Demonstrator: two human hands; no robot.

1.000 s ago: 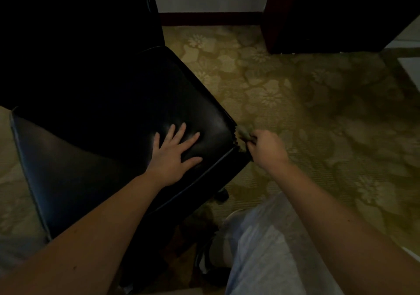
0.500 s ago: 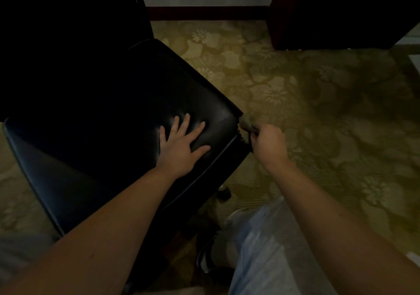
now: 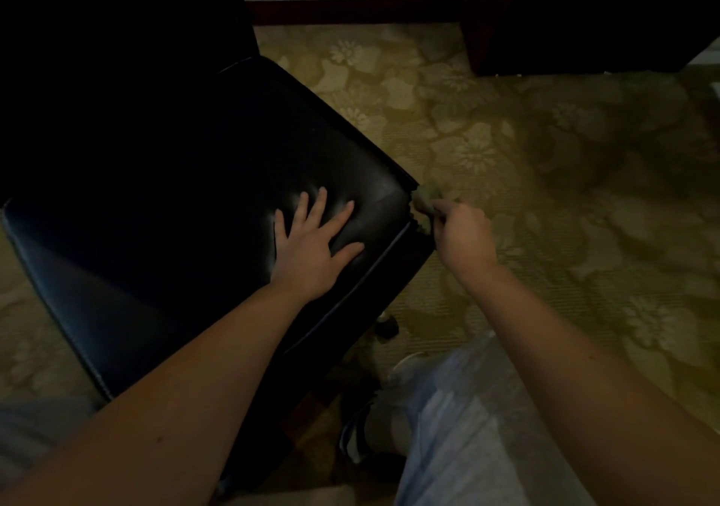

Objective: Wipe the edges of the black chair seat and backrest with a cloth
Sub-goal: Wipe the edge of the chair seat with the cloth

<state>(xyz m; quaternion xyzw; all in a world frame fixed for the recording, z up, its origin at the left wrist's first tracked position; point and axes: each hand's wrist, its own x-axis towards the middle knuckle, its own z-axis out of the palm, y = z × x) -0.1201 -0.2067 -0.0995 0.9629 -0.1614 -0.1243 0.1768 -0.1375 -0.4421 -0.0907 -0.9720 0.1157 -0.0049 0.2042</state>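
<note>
Left hand (image 3: 311,248) lies flat, fingers spread, on the seat (image 3: 195,193) while right hand (image 3: 459,232) pinches the cloth (image 3: 422,203) against its right corner, mid-wipe; next likely calls for dragging along that edge.

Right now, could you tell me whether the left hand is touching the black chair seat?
Touching. The head view shows the left hand lying flat on the chair seat, fingers spread, with no gap visible under the palm.

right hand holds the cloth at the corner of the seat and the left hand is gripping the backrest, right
Not quite. The left hand grips nothing: it lies flat, fingers spread, on top of the seat, as the head view shows. The right hand does hold the cloth at the corner of the seat.
</note>
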